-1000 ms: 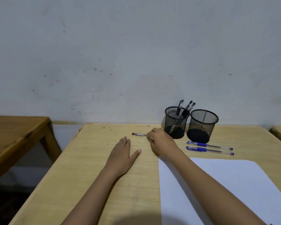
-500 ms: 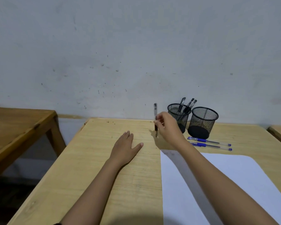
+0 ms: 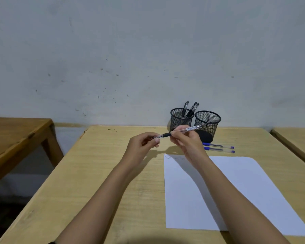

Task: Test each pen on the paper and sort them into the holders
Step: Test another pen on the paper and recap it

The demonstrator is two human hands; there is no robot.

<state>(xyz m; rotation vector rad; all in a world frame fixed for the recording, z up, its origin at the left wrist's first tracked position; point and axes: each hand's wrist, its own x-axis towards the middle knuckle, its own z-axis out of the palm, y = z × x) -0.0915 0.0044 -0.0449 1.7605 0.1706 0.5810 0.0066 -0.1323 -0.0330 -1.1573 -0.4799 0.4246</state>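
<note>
1. Pen (image 3: 166,134) is in the air over the worktop (image 3: 99,173), held between both hands. It is roughly level, with the right end a bit higher and pointing toward the holders.
2. Right hand (image 3: 187,145): fingers (image 3: 176,136) are clamped round the clear barrel just right of the black grip. The labelled rear end sticks out past the hand to the right.
3. Left hand (image 3: 141,144): thumb and fingertips (image 3: 156,140) are pinched together on the pen's left end. That end is too small to tell whether it is cap or bare tip.
4. Both hands are off the worktop, close together but not touching each other.
5. Left holder (image 3: 179,120) is a black mesh cup at the far edge by the wall (image 3: 148,50). Three black pens (image 3: 185,107) stand in it, leaning right.
6. Right holder (image 3: 208,120) is the same mesh cup, just beside the left one. Only its dark base shows through the mesh.
7. Two blue pens (image 3: 218,150) lie side by side on the worktop, just near of the right holder and right of the right hand, apart from the paper.
8. Paper (image 3: 236,191) lies flat on the near right part of the worktop. Faint scribbles mark its far left corner, and the right forearm crosses over it.
9. Brown table (image 3: 16,136) stands to the left, and another table edge (image 3: 296,143) shows at far right.
</note>
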